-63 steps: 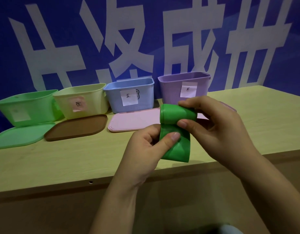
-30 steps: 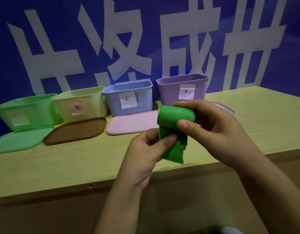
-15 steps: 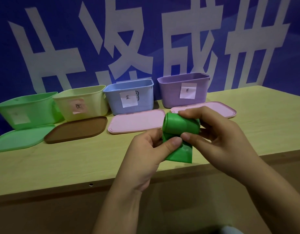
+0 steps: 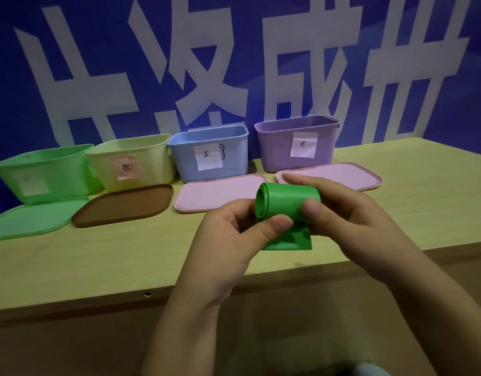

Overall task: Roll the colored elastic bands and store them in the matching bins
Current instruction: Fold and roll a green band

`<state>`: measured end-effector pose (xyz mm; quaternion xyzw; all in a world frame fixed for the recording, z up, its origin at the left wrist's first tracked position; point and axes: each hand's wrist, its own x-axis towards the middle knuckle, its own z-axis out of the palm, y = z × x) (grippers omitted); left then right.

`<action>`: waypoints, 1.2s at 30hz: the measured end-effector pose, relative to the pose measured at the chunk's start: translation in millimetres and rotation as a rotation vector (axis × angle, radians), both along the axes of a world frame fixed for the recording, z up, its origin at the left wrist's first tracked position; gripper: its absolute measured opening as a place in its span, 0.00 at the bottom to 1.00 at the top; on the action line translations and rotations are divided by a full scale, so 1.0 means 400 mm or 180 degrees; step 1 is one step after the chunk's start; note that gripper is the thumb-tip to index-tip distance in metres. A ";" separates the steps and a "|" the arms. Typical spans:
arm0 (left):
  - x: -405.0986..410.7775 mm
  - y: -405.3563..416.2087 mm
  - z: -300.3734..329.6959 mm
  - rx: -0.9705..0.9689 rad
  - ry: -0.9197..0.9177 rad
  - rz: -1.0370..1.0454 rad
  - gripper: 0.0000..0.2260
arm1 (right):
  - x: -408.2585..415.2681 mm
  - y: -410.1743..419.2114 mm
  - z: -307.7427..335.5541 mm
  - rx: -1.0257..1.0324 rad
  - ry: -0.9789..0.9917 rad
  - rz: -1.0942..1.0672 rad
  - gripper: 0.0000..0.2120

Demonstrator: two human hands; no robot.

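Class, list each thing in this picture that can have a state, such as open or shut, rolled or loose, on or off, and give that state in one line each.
Green band: mostly rolled, short tail loose.
Left hand: pinches the band.
Right hand: holds the roll.
Green bin: open, lid off.
Yellow bin: open.
Blue bin: open.
Purple bin: open.
Green lid: flat on the table.
Brown lid: flat.
Two pink lids: flat.
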<state>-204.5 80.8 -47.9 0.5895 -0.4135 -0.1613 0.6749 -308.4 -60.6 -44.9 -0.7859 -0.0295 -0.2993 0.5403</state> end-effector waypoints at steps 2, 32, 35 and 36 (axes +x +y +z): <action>0.005 0.002 0.000 0.0016 0.0034 -0.0046 0.12 | 0.000 0.011 0.010 -0.0128 -0.0030 -0.0191 0.16; -0.024 0.016 0.007 -0.0291 -0.0879 0.0437 0.21 | 0.012 0.038 -0.032 -0.0060 -0.0224 -0.0410 0.32; -0.032 0.010 -0.002 -0.0182 -0.1212 0.0439 0.21 | 0.036 0.062 -0.030 -0.0023 -0.0524 -0.0919 0.30; -0.033 0.011 -0.005 -0.0182 -0.1312 0.0449 0.20 | 0.040 0.068 -0.033 0.0053 -0.0581 -0.0984 0.28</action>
